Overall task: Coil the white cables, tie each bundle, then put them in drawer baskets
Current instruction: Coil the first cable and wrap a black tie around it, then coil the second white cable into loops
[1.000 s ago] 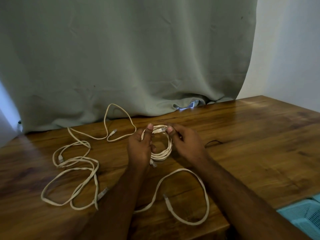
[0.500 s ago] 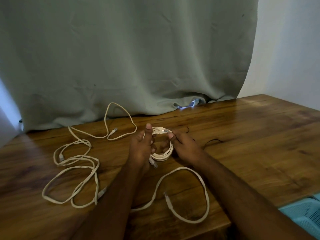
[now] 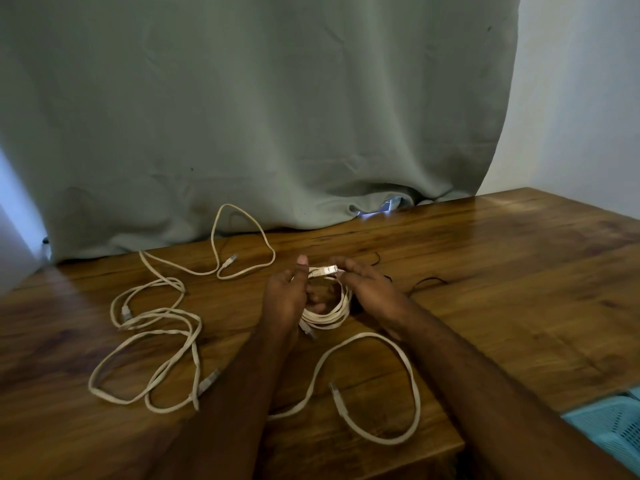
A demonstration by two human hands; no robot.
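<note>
Hands meet mid-table: left hand (image 3: 287, 296) grips coiled cable (image 3: 327, 315), right hand (image 3: 367, 289) pinches its plug end (image 3: 323, 270). Step: finishing coil, tie not yet on. Next likely: tuck end, bind with black tie (image 3: 427, 282). Loose cables (image 3: 156, 337) left; loop (image 3: 374, 386) near; blue basket (image 3: 613, 424) far right.

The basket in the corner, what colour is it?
The basket is light blue-green, with a mesh pattern of small holes. The head view shows it at the lower right.
</note>
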